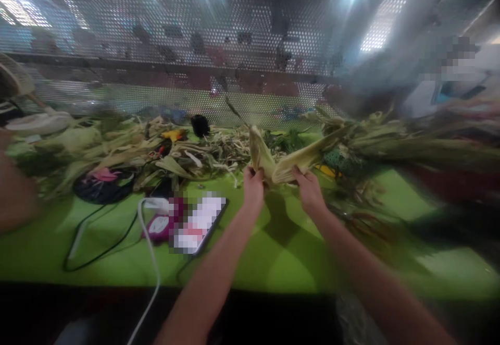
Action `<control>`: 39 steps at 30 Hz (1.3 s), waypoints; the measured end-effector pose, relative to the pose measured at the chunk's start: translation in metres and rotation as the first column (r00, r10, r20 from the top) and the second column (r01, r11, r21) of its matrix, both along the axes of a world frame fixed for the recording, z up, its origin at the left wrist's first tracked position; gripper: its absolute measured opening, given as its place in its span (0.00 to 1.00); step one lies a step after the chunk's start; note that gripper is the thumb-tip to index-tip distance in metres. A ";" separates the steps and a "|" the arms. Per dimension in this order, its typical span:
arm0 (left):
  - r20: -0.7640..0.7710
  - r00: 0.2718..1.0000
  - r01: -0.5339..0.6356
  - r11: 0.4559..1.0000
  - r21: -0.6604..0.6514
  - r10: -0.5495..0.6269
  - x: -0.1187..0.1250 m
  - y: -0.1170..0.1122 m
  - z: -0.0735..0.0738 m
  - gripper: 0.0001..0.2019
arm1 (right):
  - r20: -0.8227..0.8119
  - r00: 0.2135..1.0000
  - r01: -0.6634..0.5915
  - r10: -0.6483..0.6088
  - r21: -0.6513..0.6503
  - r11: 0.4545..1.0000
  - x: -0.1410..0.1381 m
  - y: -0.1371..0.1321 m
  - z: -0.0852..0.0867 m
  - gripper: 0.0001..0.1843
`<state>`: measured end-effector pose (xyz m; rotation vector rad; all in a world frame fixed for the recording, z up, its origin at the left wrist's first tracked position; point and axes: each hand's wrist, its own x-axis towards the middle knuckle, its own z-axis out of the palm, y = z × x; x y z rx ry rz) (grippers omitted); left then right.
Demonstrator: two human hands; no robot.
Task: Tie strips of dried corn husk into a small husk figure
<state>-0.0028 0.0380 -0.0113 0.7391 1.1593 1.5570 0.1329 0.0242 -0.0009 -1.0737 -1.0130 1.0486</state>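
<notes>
A pale green-yellow corn husk hangs above the green table, held at its two sides. My left hand pinches its left leaf, which stands nearly upright. My right hand grips the right leaf, which stretches up and to the right. Between the hands the two leaves meet low in a V shape. The husk's shadow falls on the table just below. Whether the leaves are one piece or two cannot be made out.
Loose husks and shreds lie heaped along the table's back, against a perforated metal screen. At the left front are a phone, a purple power bank and a white cable. More husks lie blurred at right. Another person's arm shows at left.
</notes>
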 end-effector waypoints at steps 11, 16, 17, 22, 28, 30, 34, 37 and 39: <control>0.030 0.948 0.316 0.933 -0.170 -0.316 0.008 0.002 -0.013 0.07 | 0.026 0.995 -0.096 0.095 0.028 0.995 0.003 0.004 0.001 0.14; 0.096 0.971 0.228 0.970 -0.083 -0.220 0.009 0.006 -0.014 0.08 | -0.190 0.973 -0.117 0.127 0.064 0.991 -0.005 0.003 -0.002 0.14; 0.140 0.972 0.201 0.978 -0.061 -0.191 0.009 0.006 -0.012 0.08 | -0.239 0.959 -0.142 0.154 0.066 0.988 -0.007 0.002 -0.002 0.13; 0.385 0.920 0.123 0.986 -0.110 -0.072 0.006 0.012 0.000 0.06 | -0.413 0.881 -0.214 0.230 0.085 0.973 -0.014 -0.002 0.006 0.06; 0.491 0.871 0.093 0.975 -0.202 0.019 -0.004 0.017 0.013 0.06 | -0.480 0.837 -0.246 0.262 0.097 0.964 -0.017 -0.007 0.019 0.10; 0.507 0.862 0.106 0.975 -0.197 0.009 -0.005 0.016 0.018 0.08 | -0.456 0.853 -0.229 0.253 0.110 0.967 -0.020 -0.010 0.021 0.09; 0.567 0.823 0.128 0.985 -0.119 -0.038 -0.008 0.012 0.027 0.11 | -0.388 0.897 -0.186 0.212 0.103 0.977 -0.030 -0.023 0.024 0.07; 0.606 0.796 0.124 0.981 -0.146 -0.010 -0.014 0.010 0.034 0.12 | -0.413 0.882 -0.213 0.229 0.084 0.973 -0.037 -0.029 0.027 0.05; 0.624 0.781 0.155 0.979 -0.133 -0.039 -0.019 0.009 0.039 0.13 | -0.489 0.836 -0.235 0.247 0.087 0.968 -0.037 -0.029 0.031 0.05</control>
